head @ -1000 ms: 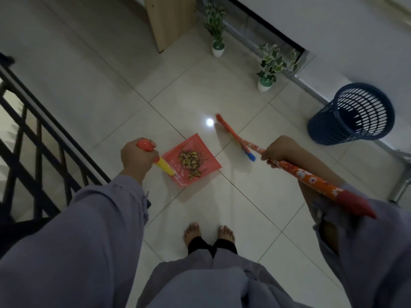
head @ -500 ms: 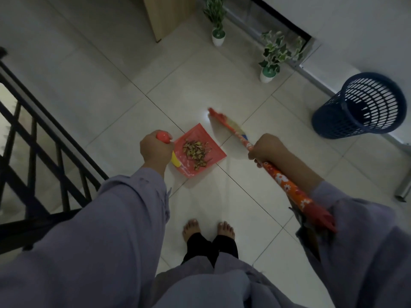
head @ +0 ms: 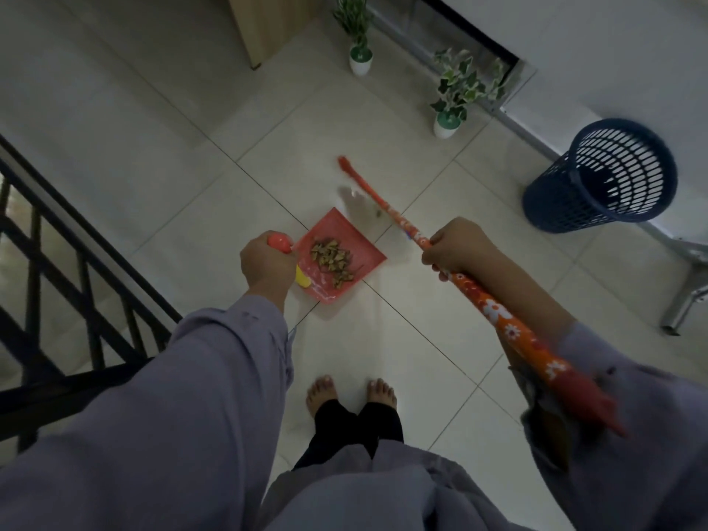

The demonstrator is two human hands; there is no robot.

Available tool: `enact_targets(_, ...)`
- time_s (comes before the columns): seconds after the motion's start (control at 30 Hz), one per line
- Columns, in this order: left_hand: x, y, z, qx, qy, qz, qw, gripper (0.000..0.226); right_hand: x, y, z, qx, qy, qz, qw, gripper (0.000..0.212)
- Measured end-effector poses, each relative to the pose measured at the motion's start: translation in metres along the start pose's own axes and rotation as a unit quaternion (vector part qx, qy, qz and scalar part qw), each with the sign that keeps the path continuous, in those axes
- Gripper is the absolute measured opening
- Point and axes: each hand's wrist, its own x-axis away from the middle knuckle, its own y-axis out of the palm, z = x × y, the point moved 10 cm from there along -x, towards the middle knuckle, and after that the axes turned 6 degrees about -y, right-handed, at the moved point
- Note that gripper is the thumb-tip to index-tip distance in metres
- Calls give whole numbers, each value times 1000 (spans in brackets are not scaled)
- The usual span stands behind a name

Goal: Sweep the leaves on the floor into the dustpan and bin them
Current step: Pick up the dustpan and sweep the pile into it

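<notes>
Left hand (head: 264, 268) closed round the handle of the red dustpan (head: 341, 258), leaves (head: 331, 258) heaped in its middle, right hand (head: 458, 247) wrapped on the broom (head: 387, 210): best carry the pan level to the blue bin (head: 597, 178), far right.

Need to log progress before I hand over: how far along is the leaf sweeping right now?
Done: a pile of dry brown leaves lies in the red plastic dustpan, and no loose leaves show on the pale tiled floor. In hand: the left hand holds the dustpan handle, the right hand the orange floral broom. Left: tipping them into the dark blue slotted bin.
</notes>
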Motion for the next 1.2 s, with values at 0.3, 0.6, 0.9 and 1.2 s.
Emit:
enact_targets(0.3,1,-5,-12,17,-14,9,1000,20,33,65,-9,15,-11,-91,996,21)
enact_targets(0.6,1,-28,-7,3,-6,25,1000,19,40,1,-33,-11,-35,-55,998,23)
enact_targets(0.9,-9,-31,-24,17,-14,18,1000,21,14,55,-36,39,-30,-38,998,21)
enact_targets(1.2,-4,-53,-43,59,-70,34,995,22,45,46,-47,22,-45,-94,994,25)
